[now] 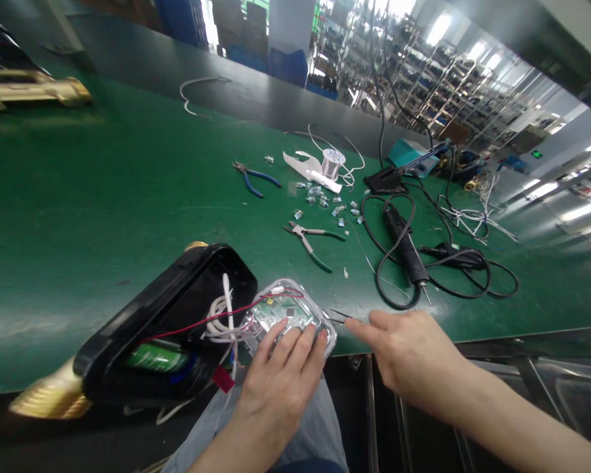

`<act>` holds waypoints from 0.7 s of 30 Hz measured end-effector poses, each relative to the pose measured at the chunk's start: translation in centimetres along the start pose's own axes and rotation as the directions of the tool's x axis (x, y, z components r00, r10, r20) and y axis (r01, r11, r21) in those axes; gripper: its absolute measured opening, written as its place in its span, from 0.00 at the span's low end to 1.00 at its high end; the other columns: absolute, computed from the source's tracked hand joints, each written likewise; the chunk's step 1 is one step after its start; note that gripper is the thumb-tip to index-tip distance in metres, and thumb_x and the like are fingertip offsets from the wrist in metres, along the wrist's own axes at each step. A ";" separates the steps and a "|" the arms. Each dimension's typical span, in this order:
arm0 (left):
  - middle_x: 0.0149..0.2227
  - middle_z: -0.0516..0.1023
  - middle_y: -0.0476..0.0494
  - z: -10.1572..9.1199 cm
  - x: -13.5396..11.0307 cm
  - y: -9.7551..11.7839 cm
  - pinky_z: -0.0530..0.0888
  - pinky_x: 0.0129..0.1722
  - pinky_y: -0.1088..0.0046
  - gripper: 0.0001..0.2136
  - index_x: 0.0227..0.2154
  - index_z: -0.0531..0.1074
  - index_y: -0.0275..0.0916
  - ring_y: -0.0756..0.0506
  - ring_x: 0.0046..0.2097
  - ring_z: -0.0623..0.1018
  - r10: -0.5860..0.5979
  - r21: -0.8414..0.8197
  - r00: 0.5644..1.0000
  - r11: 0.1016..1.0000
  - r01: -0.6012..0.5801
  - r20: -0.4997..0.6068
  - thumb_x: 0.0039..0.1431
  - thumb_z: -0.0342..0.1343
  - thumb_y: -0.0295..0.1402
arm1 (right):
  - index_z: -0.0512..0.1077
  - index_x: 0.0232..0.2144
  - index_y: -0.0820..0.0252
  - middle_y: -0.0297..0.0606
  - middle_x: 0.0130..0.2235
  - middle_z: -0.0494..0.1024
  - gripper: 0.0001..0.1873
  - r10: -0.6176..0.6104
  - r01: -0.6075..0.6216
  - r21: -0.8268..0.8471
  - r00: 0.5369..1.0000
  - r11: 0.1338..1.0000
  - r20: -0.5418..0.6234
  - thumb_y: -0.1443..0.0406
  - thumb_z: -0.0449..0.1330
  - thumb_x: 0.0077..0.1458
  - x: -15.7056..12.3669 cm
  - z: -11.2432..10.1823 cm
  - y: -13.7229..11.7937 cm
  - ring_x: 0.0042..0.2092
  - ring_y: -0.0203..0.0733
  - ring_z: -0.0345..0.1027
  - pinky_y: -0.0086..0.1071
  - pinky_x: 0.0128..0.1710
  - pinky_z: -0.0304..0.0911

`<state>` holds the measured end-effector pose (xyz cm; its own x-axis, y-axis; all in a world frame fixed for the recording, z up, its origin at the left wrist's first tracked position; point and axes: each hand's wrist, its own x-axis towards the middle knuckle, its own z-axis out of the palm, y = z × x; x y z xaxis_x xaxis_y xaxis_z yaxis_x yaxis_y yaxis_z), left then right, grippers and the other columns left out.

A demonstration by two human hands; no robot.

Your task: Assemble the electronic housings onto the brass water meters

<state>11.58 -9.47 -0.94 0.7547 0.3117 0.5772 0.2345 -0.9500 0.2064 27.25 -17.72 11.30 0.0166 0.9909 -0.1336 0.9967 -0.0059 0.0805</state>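
At the table's near edge lies a clear plastic housing [331, 334] with a green circuit board [295, 311] inside. My left hand [280, 374] holds the housing, fingers bent over the board and thumb hidden. Pinched in my right hand [411, 348] is a pair of dark tweezers [339, 315], tips near the housing's right rim. A red wire [192, 325] and bundled white cables [217, 322] run from the board to an open black case [142, 315] on the left. Inside that case sits a green cylindrical battery [157, 357].
Blue-handled pliers [257, 176] and green-handled cutters [315, 240] lie beyond the housing. Several small clear-blue parts [320, 197] are scattered near a solder spool [331, 163]. A corded black electric screwdriver [404, 246] and a soldering-iron stand [387, 180] are at right. Gold-trimmed item [34, 89], far left.
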 end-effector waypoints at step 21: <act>0.42 0.77 0.45 -0.5 0.6 -0.2 0.60 0.59 0.61 0.11 0.45 0.74 0.39 0.46 0.44 0.72 -0.018 -0.004 1.000 1.000 0.018 -0.016 0.61 0.53 0.33 | 0.71 0.50 0.59 0.32 0.23 0.64 0.23 -0.095 0.187 0.213 0.920 0.959 -0.381 0.73 0.44 0.59 -2.9 8.9 4.9 0.24 0.33 0.56 0.28 0.23 0.52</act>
<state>11.70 -9.09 -0.18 0.7407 0.3290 0.5858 0.2457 -0.9441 0.2197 32.80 -21.82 3.31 -0.1097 0.9631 0.2457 0.9757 0.1515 -0.1582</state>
